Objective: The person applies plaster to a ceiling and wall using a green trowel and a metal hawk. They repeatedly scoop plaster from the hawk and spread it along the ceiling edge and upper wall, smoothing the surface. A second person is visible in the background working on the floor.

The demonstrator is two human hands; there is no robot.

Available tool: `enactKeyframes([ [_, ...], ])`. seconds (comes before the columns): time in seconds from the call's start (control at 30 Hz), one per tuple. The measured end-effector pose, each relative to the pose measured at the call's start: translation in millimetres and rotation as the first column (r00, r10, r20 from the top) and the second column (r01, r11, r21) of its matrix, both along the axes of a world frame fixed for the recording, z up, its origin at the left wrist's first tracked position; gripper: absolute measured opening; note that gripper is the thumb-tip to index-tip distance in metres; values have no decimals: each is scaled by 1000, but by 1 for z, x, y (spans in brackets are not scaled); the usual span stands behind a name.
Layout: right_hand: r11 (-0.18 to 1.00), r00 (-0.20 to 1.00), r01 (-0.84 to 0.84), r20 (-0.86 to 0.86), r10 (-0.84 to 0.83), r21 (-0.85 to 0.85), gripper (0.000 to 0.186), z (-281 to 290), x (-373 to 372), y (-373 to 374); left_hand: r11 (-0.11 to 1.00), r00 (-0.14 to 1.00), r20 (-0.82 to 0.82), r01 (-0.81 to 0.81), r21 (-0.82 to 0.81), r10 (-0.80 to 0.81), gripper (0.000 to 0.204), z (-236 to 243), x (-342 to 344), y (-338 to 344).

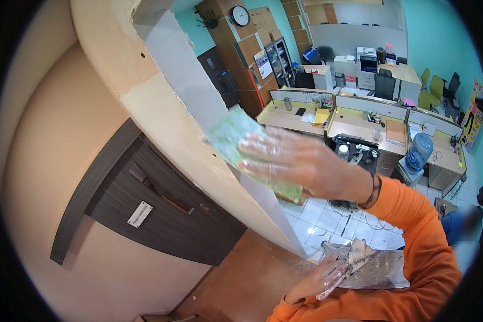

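Right hand [306,163] partly curled, fingers pressing green pad [231,131] beside wall edge [163,110]; contact unclear. Left hand [322,276] folded around plaster-smeared piece [361,252] above greyish board [389,273]. Likely best: pad flat, pressure light, strokes following the edge

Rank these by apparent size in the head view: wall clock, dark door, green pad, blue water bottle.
1. Dark door
2. Green pad, partly covered by the right hand
3. Blue water bottle
4. Wall clock
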State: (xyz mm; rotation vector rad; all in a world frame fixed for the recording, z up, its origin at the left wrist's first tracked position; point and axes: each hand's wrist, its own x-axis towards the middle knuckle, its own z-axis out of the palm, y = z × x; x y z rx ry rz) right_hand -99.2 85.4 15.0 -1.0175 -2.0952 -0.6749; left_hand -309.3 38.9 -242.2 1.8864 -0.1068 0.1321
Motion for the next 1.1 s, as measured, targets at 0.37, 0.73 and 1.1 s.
enactKeyframes([
  [0.37, 983, 996, -7, -89, 24, 186, 48, 31, 11, 4, 1000, 1000, -2, -23, -6, 23, 38, -6, -2, 0],
  [0.73, 1000, 1000, -5, -1, 5, -19, 45, -45, -9, -6, 1000, 998, 55, -15, 11, 14, 41, 0, -5, 1],
  [1.1, 851, 975, -221, 119, 187, 476, 50, 130, 24, 35, 998, 995, -87, -47, -42, 43, 43, 5, -5, -5],
])
